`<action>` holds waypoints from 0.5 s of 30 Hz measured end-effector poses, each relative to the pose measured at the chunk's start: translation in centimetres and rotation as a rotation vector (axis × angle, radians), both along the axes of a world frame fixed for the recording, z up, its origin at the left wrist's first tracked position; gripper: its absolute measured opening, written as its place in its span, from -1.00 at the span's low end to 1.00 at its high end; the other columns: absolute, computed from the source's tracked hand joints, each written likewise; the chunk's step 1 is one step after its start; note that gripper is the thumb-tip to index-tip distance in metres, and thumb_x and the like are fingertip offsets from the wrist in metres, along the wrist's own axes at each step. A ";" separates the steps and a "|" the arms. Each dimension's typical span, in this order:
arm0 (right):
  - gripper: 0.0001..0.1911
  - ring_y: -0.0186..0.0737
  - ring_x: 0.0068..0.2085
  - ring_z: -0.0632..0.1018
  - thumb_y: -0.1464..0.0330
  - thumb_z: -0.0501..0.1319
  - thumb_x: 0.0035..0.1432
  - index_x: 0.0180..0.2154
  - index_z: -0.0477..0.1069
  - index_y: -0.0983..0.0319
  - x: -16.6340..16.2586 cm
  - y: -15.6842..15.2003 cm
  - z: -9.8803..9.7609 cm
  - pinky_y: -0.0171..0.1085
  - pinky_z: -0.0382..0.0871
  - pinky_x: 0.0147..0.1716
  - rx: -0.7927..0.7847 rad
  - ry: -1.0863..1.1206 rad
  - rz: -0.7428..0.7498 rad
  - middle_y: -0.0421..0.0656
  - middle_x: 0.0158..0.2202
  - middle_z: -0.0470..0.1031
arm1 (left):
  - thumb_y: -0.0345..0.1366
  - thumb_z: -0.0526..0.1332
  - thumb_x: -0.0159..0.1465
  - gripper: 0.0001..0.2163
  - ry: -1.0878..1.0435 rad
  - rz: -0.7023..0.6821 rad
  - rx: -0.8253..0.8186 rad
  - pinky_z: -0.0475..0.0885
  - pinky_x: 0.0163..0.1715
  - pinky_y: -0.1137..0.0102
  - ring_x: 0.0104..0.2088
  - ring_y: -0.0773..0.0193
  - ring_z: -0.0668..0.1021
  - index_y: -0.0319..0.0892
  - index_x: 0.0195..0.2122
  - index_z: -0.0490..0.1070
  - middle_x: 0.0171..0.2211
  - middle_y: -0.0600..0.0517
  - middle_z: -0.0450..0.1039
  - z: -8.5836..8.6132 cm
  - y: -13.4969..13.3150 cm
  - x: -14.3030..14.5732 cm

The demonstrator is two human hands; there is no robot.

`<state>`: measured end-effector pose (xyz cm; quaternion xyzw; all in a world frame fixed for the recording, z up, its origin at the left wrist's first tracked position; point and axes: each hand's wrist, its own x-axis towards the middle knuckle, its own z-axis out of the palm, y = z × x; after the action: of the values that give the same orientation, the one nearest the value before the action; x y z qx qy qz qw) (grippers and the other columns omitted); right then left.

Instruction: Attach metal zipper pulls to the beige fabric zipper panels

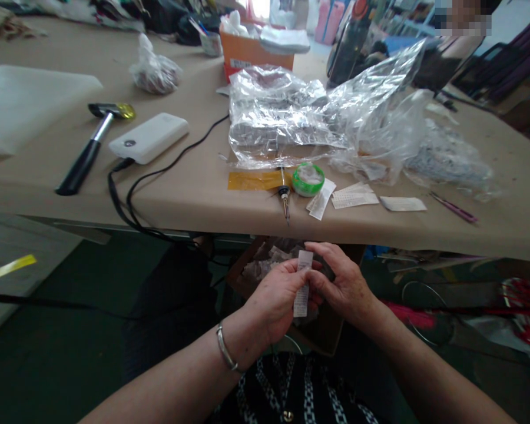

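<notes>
A narrow white printed label stands nearly upright between my hands, just below the table's front edge. My left hand pinches it from the left, thumb across its front. From the right, my right hand meets it, thumb at the label's edge and forefinger reaching behind the top. Beneath both hands is a cardboard box with crumpled clear scraps inside. On the table above lie several more labels, a green round container of whitish stuff, a soldering-iron-like pen tool and pink tweezers.
Large clear plastic bags fill the table's middle. Leftward are a hammer, a white power bank with a black cable draping over the edge, and a small tied bag. An orange box stands behind. Another person sits at the far right.
</notes>
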<state>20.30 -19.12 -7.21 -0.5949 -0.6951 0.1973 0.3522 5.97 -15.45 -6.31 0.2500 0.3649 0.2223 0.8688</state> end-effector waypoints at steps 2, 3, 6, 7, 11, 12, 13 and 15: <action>-0.55 -0.13 -0.04 0.47 0.29 0.17 0.16 0.10 0.24 0.17 0.0 0.0 0.0 -0.11 0.36 -0.02 -0.066 0.139 -0.041 -0.07 -0.06 0.44 | -0.28 0.28 0.10 -0.82 -0.003 0.004 0.017 0.26 -0.58 0.49 -0.62 0.42 0.38 -0.25 -0.32 0.37 -0.57 0.09 0.33 0.0 -0.1 0.0; -0.55 -0.16 -0.09 0.50 0.29 0.18 0.15 0.08 0.24 0.18 -0.1 0.1 -0.1 -0.15 0.38 -0.07 -0.105 0.230 -0.060 -0.09 -0.10 0.45 | -0.26 0.27 0.11 -0.82 -0.004 0.008 0.029 0.26 -0.58 0.49 -0.61 0.41 0.39 -0.24 -0.34 0.36 -0.57 0.10 0.32 -0.1 -0.1 0.0; -0.73 -0.29 -0.31 0.52 0.24 0.20 0.12 -0.14 0.34 0.20 -0.2 0.5 0.0 -0.30 0.42 -0.29 -0.222 0.517 -0.094 -0.20 -0.32 0.46 | -0.23 0.26 0.14 -0.82 -0.001 0.012 0.077 0.25 -0.58 0.50 -0.61 0.42 0.39 -0.23 -0.42 0.31 -0.58 0.12 0.30 -0.1 -0.2 0.0; -0.77 -0.33 -0.40 0.50 0.23 0.22 0.11 -0.24 0.35 0.22 -0.3 0.7 0.1 -0.34 0.41 -0.37 -0.260 0.594 -0.104 -0.23 -0.39 0.45 | -0.23 0.25 0.14 -0.81 0.002 0.013 0.091 0.24 -0.58 0.50 -0.60 0.43 0.39 -0.23 -0.43 0.30 -0.58 0.12 0.30 -0.2 -0.3 0.0; -0.75 -0.40 -0.63 0.40 0.19 0.25 0.07 -0.42 0.31 0.23 -0.6 1.3 0.3 -0.39 0.32 -0.61 -0.388 0.784 -0.115 -0.31 -0.61 0.38 | -0.23 0.24 0.15 -0.81 0.023 0.011 0.128 0.23 -0.57 0.52 -0.61 0.44 0.38 -0.23 -0.44 0.30 -0.58 0.12 0.30 -0.2 -0.3 0.0; -0.75 -0.40 -0.65 0.39 0.18 0.25 0.07 -0.41 0.30 0.23 -0.7 1.4 0.3 -0.39 0.31 -0.64 -0.401 0.811 -0.112 -0.32 -0.64 0.38 | -0.23 0.23 0.16 -0.82 0.028 0.011 0.136 0.23 -0.57 0.52 -0.60 0.45 0.38 -0.23 -0.44 0.31 -0.58 0.12 0.30 -0.2 -0.2 0.0; -0.75 -0.40 -0.67 0.38 0.19 0.25 0.07 -0.41 0.30 0.23 -0.8 1.5 0.3 -0.39 0.29 -0.66 -0.407 0.830 -0.112 -0.32 -0.65 0.38 | -0.23 0.23 0.16 -0.82 0.034 0.011 0.146 0.23 -0.56 0.52 -0.60 0.44 0.38 -0.23 -0.44 0.31 -0.58 0.12 0.30 -0.3 -0.2 0.0; -0.76 -0.40 -0.68 0.38 0.21 0.25 0.06 -0.40 0.31 0.23 -0.9 1.6 0.2 -0.40 0.28 -0.67 -0.408 0.840 -0.118 -0.32 -0.66 0.38 | -0.24 0.21 0.17 -0.83 0.044 0.011 0.166 0.23 -0.56 0.51 -0.60 0.44 0.38 -0.23 -0.45 0.32 -0.58 0.11 0.31 -0.3 -0.2 -0.1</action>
<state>19.36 -17.53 -6.98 -0.5591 -0.4044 0.5332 0.4895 5.88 -15.65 -6.58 0.3240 0.3657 0.2508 0.8357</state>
